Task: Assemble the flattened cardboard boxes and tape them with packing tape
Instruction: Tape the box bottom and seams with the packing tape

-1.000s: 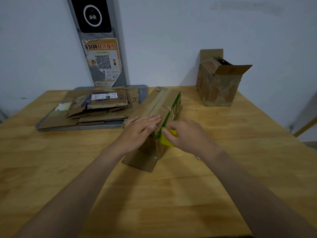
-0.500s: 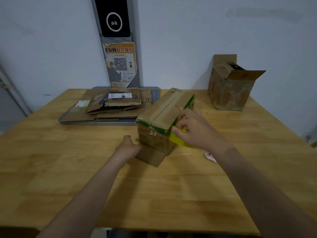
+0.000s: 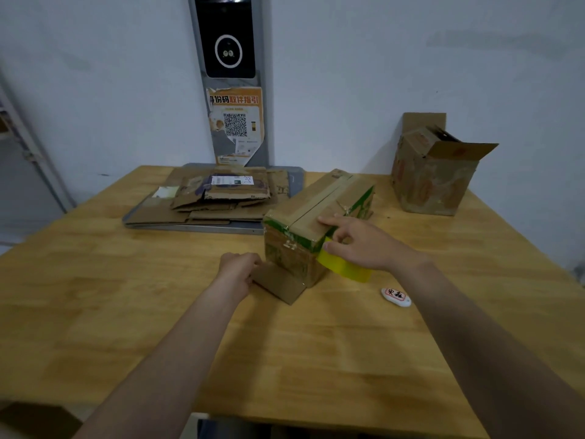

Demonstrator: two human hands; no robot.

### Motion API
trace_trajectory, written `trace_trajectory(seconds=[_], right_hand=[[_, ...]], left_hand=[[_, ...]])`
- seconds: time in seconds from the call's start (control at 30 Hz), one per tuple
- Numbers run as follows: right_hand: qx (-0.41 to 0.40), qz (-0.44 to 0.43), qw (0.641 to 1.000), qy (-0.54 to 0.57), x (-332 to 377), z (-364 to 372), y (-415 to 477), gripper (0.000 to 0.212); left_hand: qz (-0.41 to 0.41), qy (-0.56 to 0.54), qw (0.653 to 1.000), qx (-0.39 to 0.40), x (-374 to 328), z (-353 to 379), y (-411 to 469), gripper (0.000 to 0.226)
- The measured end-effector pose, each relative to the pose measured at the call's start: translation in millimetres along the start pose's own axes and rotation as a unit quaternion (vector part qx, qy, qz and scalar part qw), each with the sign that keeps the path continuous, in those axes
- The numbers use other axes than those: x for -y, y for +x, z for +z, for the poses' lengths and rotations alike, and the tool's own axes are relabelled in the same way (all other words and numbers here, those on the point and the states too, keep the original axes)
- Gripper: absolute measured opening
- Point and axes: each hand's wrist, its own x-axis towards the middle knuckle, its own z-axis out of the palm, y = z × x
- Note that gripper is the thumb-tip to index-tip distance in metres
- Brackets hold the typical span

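A brown cardboard box (image 3: 304,213) with green print lies in the middle of the wooden table (image 3: 126,296), a strip of tape running along its top seam. My right hand (image 3: 364,245) holds a yellow tape roll (image 3: 348,269) against the box's near right corner, its index finger stretched onto the top. My left hand (image 3: 237,269) is curled at the loose brown flap (image 3: 278,285) that sticks out at the box's near base. A pile of flattened cardboard boxes (image 3: 221,198) lies behind on the left.
The flattened boxes rest on a grey tray (image 3: 190,226) by the wall. An upright brown box (image 3: 433,182) with open top flaps stands at the back right. A small white tag (image 3: 395,296) with red print lies near my right forearm.
My left hand left the box top and dropped to the flap at the near base. My right hand stayed at the corner with the tape roll.
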Motion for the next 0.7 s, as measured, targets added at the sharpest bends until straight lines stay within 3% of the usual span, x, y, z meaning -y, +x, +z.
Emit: trace_trajectory(seconds=[0.2,0.4,0.47,0.57,0.7], right_hand=[[-0.034,-0.002,0.999,-0.001,-4.9,3.7,-2.6,0.046],[-0.079,-0.001,0.997,0.023,-15.3,-4.9,-17.8,0.041],[-0.097,-0.005,0.994,0.051,-18.1,-4.3,-22.9,0.04],[-0.131,0.0,0.984,0.122,-18.8,-4.2,-28.9,0.04],[-0.214,0.002,0.952,0.221,-7.0,-14.1,-36.1,0.034]], left_hand=[[-0.079,-0.046,0.995,0.036,-8.9,-10.2,-4.2,0.024],[-0.175,-0.107,0.968,0.147,-7.4,-6.4,-23.7,0.023],[-0.131,-0.097,0.976,0.142,-3.7,5.8,-33.1,0.025],[0.019,-0.08,0.992,0.091,-8.4,22.4,-43.8,0.037],[0.24,-0.065,0.968,0.037,-41.1,28.4,-59.7,0.044]])
